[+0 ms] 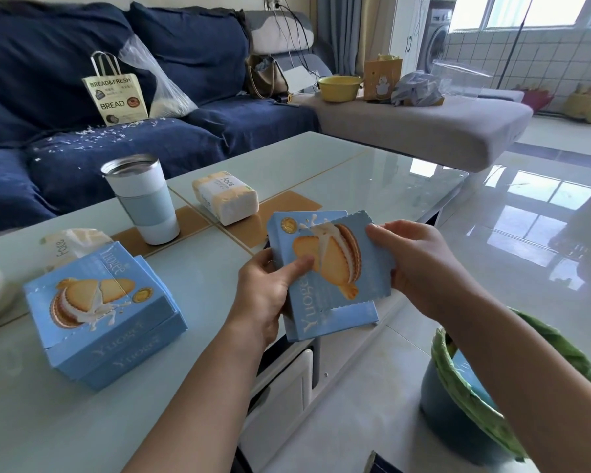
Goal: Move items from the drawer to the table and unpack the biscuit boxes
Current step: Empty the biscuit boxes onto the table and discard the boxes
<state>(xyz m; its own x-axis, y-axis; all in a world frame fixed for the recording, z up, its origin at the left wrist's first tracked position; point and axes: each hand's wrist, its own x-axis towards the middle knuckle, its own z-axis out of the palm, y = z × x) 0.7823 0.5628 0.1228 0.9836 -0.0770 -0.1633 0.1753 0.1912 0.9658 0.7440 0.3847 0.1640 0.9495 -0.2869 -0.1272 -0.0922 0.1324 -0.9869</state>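
A blue biscuit box (307, 315) with a sandwich-biscuit picture is held above the table's front right edge. My left hand (270, 295) grips its left side, thumb on the front face. My right hand (420, 264) pinches the torn front flap (362, 264), which stands lifted away from the box on the right. Two more blue biscuit boxes (103, 315) lie stacked on the glass table (321, 172) at the left. What is inside the held box is hidden.
A white and pale blue tumbler (144, 203) and a wrapped tissue pack (224, 196) stand mid-table; another tissue pack (72, 244) lies behind the stack. A bin with a green liner (475, 397) sits on the floor at the lower right. A blue sofa (116, 97) lies beyond.
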